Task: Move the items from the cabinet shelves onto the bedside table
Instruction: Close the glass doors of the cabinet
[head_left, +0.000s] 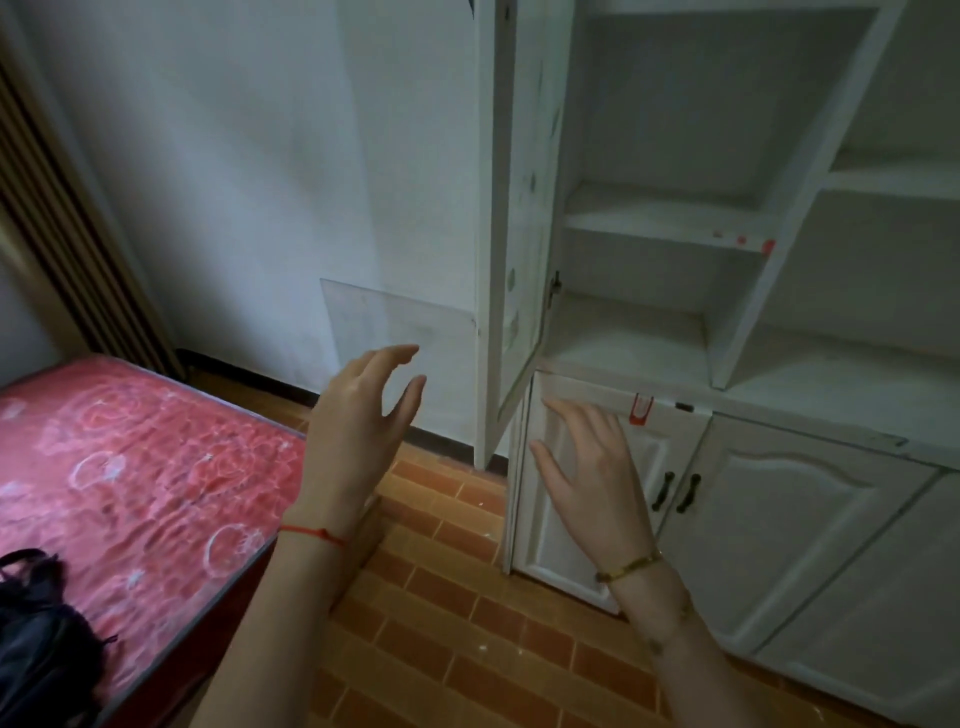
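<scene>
Black bag (36, 639) cut by left edge; cabinet (727, 312) top, right side cropped (hinge detail blurred).

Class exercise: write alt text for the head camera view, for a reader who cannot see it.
A person's empty left hand and right hand reach, fingers spread, toward a white cabinet whose tall upper door hangs open on bare shelves. A red patterned mattress with a black bag lies at left, above a brick-tile floor.
</scene>
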